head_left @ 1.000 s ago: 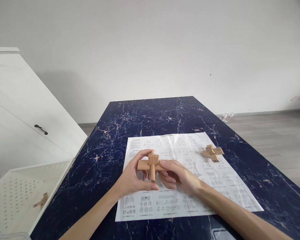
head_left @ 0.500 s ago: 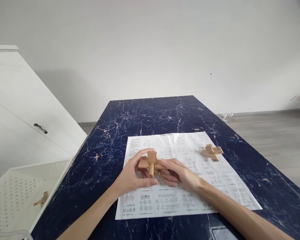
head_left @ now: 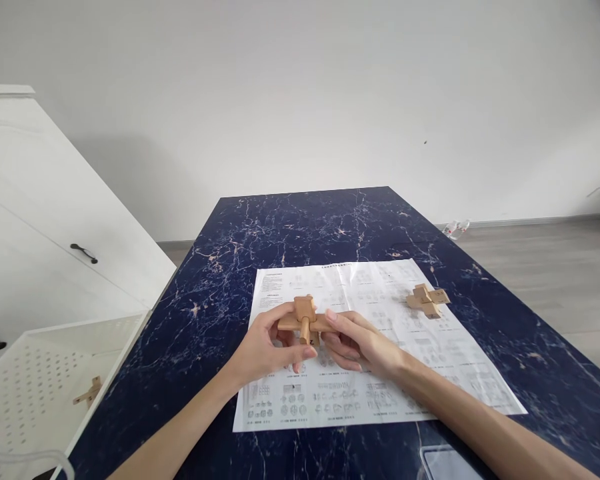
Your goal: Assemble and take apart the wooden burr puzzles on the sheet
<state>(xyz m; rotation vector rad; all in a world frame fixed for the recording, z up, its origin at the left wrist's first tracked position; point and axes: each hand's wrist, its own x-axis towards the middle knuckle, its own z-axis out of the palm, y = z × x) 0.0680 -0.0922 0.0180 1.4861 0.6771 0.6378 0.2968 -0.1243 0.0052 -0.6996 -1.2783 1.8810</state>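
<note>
Left hand (head_left: pixel 261 345) and right hand (head_left: pixel 367 339), each closed on one end of a wooden cross-shaped assembly (head_left: pixel 305 309), held over the printed sheet (head_left: pixel 380 283) toward the tabletop's (head_left: pixel 300 223) near edge; a second wooden assembly (head_left: pixel 425 301) rests by the sheet's right edge. The step appears to be two-handed adjustment of interlocked pieces; the next move calls for one hand steadying the crossbar.

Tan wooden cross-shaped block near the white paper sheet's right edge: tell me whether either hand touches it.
No, the left hand and right hand both hold another tan wooden assembly, apart from that block.
</note>
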